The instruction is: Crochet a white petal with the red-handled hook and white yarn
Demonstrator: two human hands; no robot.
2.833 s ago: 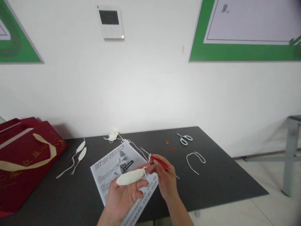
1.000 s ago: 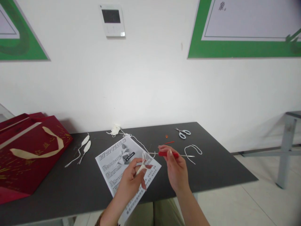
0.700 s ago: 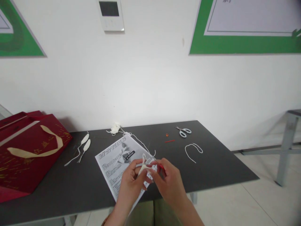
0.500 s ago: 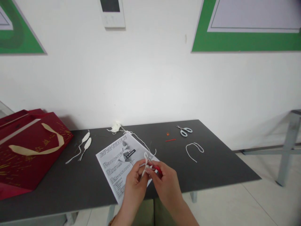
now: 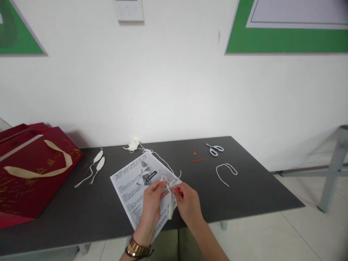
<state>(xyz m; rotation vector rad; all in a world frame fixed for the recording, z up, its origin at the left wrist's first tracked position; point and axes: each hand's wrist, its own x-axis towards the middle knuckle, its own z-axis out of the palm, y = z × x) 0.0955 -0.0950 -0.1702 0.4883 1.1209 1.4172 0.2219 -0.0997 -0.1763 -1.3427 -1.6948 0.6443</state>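
Note:
My right hand (image 5: 189, 203) is closed round the red handle of a crochet hook (image 5: 178, 190), whose thin metal shaft points up and left to the yarn. My left hand (image 5: 151, 200) pinches white yarn (image 5: 163, 178) at the top of a narrow white crocheted piece (image 5: 171, 207). That piece hangs down between both hands, over a printed pattern sheet (image 5: 125, 191). The hook's tip is too small to make out. From beyond the sheet, a strand runs back to a loose bundle of white yarn (image 5: 133, 144) near the wall.
Two white crocheted petal shapes (image 5: 100, 164) with yarn tails lie left. A red gift bag (image 5: 40, 174) fills the table's left end. To the right are scissors (image 5: 214, 150), a red needle-like stick (image 5: 197, 160), a small orange ring (image 5: 194, 153) and a cut yarn length (image 5: 223, 174).
The hands have moved slightly apart, and the crocheted piece now hangs in view between them. My left hand has turned, showing a gold wristwatch. The view has tilted slightly downward.

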